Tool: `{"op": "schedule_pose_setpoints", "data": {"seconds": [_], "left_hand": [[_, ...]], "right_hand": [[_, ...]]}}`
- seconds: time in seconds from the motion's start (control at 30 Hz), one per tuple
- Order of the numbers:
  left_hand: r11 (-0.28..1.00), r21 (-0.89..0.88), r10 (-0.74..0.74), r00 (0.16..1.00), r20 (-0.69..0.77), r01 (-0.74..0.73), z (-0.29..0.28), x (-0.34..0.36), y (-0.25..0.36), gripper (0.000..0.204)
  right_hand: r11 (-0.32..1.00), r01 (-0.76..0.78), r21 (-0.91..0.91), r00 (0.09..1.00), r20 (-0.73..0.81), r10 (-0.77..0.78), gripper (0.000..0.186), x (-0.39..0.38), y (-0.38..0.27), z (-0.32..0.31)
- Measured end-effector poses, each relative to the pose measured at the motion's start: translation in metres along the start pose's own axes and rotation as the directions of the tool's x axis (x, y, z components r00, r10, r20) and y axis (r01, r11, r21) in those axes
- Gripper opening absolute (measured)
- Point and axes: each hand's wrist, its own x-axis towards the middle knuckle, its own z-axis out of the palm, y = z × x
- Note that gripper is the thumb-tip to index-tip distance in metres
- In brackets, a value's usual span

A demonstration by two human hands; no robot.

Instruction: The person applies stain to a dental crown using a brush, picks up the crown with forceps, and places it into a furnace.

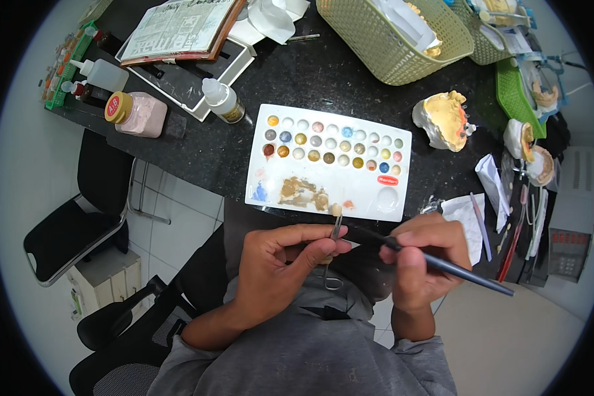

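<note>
Just in front of the palette's near edge, my left hand (270,267) is closed around metal ring-handled forceps (337,228). A small cream-coloured tooth crown (336,210) sits at the forceps' tip, and a finger ring (333,284) hangs below the hand. My right hand (429,261) pinches a slim brush (472,272) with a dark blue handle, its dark front end pointing left toward the forceps. Whether it touches the crown I cannot tell. Beyond both hands lies a white palette (350,190) with rows of coloured wells and brown, blue and pink smears.
A plaster dental model (442,122) stands right of the palette. Behind it are green baskets (402,56). A dropper bottle (223,100), a jar of pink powder (142,115) and an open book (178,33) are at left. A crumpled tissue (465,214) lies near my right hand.
</note>
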Motion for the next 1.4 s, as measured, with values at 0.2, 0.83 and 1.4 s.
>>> {"op": "schedule_pose_setpoints", "data": {"seconds": [0.2, 0.83, 1.4], "left_hand": [[0.997, 0.054, -0.051, 0.999, 0.006, 0.051, 0.003, -0.001, 0.009, 0.017], [0.995, 0.074, -0.073, 0.994, 0.084, 0.067, 0.001, 0.005, 0.006, 0.020], [0.998, 0.042, -0.057, 0.995, 0.083, 0.054, 0.000, 0.004, 0.002, 0.022]], "right_hand": [[0.954, 0.002, -0.300, 0.990, -0.132, -0.044, 0.010, 0.002, 0.001, -0.020], [0.993, 0.048, -0.105, 0.999, 0.030, -0.046, 0.011, -0.002, 0.000, -0.004], [0.996, -0.002, -0.092, 0.999, 0.048, 0.007, 0.011, 0.000, 0.003, -0.006]]}}
